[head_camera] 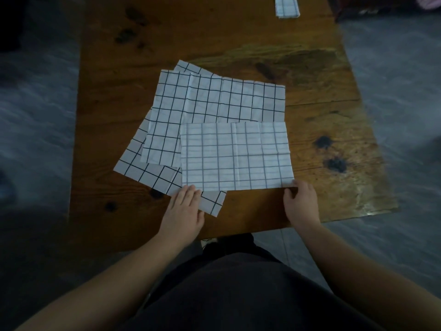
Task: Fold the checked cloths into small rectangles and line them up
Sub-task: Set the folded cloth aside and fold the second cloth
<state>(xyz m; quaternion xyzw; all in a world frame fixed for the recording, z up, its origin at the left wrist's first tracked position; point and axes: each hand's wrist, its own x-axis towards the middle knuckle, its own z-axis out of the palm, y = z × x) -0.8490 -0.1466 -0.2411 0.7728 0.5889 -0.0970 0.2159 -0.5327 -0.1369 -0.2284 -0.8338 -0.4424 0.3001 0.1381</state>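
Slippage looked likeliest: the top cloth (236, 155) lay half-folded on the loose pile (191, 103) mid-table, left hand (183, 211) flat and open, right hand (301, 201) pinching its near corner, so dragging might skew the layers.

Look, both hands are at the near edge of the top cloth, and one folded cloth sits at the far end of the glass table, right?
Almost. The table is wood, not glass; the head view shows its brown grain and dark knots. The rest holds: the left hand and right hand are at the near edge of the top cloth, and a folded cloth sits at the far end.
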